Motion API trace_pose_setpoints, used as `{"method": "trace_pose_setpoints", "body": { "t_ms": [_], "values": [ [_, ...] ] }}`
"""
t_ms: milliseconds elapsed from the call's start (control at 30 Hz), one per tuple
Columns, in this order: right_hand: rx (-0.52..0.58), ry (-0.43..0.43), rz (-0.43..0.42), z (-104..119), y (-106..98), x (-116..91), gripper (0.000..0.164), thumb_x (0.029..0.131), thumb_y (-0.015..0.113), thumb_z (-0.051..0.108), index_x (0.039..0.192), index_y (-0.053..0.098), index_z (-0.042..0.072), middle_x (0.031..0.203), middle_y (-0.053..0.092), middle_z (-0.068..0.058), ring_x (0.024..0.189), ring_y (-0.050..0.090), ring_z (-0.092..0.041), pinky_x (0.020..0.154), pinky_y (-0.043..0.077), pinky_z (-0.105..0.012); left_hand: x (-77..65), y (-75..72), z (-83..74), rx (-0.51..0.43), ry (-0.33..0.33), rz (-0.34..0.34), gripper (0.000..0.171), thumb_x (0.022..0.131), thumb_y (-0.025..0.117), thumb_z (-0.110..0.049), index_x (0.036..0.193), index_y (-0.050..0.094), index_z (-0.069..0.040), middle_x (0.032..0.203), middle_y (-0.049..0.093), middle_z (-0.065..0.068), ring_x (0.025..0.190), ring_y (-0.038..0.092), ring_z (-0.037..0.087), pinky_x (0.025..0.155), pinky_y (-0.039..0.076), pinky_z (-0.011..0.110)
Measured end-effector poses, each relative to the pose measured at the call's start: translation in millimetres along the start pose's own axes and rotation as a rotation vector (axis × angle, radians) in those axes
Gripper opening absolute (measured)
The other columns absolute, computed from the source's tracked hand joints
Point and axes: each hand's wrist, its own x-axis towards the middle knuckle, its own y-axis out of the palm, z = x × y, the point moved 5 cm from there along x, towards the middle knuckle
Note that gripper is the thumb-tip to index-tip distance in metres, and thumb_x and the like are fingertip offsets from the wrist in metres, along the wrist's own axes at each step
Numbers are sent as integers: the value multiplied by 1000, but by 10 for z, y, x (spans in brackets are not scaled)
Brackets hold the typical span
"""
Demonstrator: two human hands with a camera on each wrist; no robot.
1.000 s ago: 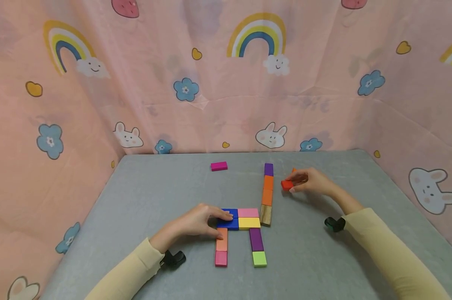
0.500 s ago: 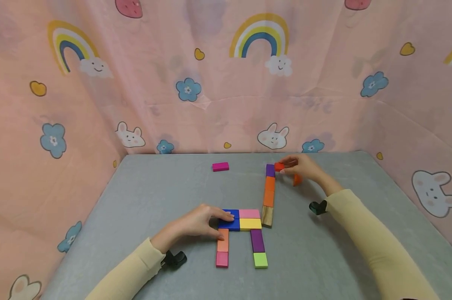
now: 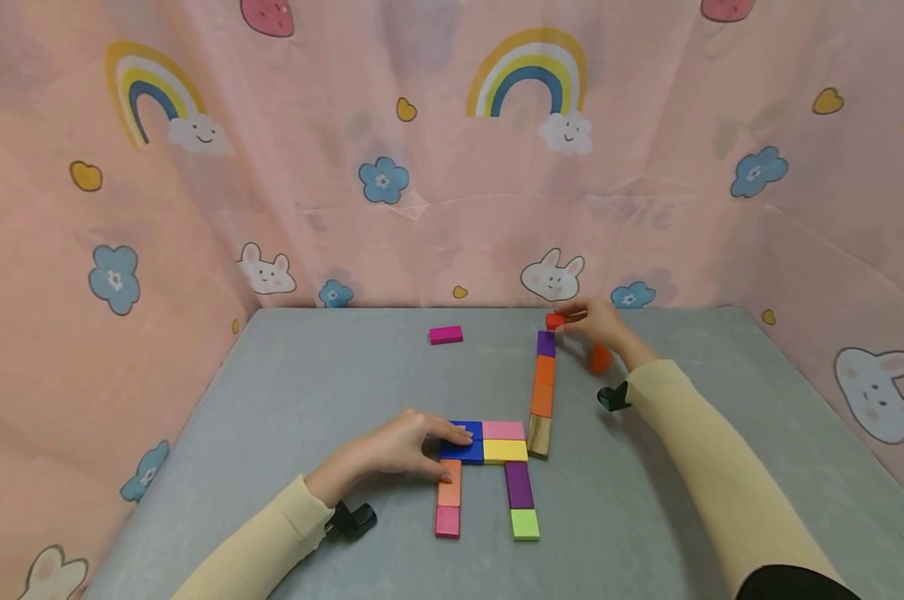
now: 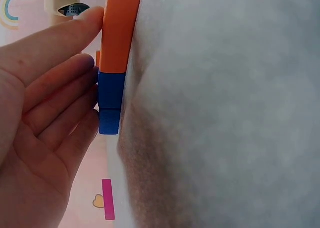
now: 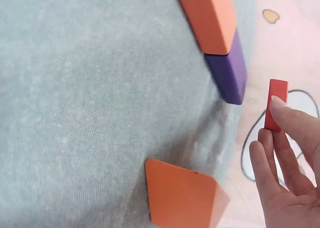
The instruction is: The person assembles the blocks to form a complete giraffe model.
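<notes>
My right hand [image 3: 597,323] pinches a small red block [image 3: 554,321] between thumb and fingers, just past the purple block [image 3: 546,343] at the far end of a row. In the right wrist view, the red block [image 5: 278,86] shows apart from the purple block [image 5: 229,77]. Two orange blocks [image 3: 542,398] and a wood-grain block [image 3: 539,437] continue that row nearer me. My left hand [image 3: 402,442] rests with relaxed fingers on the blue blocks [image 3: 461,455], its thumb at the light orange block [image 3: 449,492] below them.
Beside the blue blocks lie a pink block [image 3: 503,430] and a yellow block [image 3: 505,452]. Leg-like rows end in a pink block [image 3: 447,522] and a green block [image 3: 525,526]. A magenta block [image 3: 446,335] lies far back; an orange angled block [image 5: 180,195] sits near my right hand.
My right hand has carried the red block away from me and leftward, from the right of the row to beyond its purple end. My left hand has stayed on the blue blocks.
</notes>
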Motion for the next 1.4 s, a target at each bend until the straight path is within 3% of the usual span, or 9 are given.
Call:
{"method": "trace_pose_setpoints", "body": {
  "t_ms": [333, 633, 1200, 1400],
  "values": [
    [-8, 22, -36, -95, 44, 116, 35, 89, 65, 9, 123, 62, 2, 125, 59, -22, 116, 54, -39, 98, 45, -50, -5, 6, 6, 1, 4, -9, 51, 79, 77, -29, 126, 63, -18, 127, 61, -10, 122, 53, 7, 101, 44, 26],
    [-29, 42, -12, -190, 115, 160, 35, 90, 64, 8, 124, 61, 1, 128, 57, -24, 118, 51, -41, 99, 44, -51, 4, 4, 9, 15, 5, -7, 51, 79, 77, -31, 126, 63, -18, 128, 61, -10, 122, 53, 7, 101, 44, 27],
    [-67, 5, 39, -211, 124, 157, 37, 90, 61, 4, 126, 58, -4, 126, 57, -27, 118, 52, -43, 103, 38, -54, 2, 11, 23, 21, 0, -17, 50, 79, 77, -30, 125, 64, -19, 126, 62, -11, 121, 53, 6, 101, 44, 27],
    [-71, 34, 59, -219, 146, 170, 38, 91, 60, 6, 128, 57, -2, 129, 55, -26, 120, 50, -43, 103, 39, -53, -2, 11, 26, 16, -4, -16, 50, 79, 77, -31, 126, 64, -19, 127, 61, -12, 122, 53, 6, 101, 44, 26]
  ]
}}
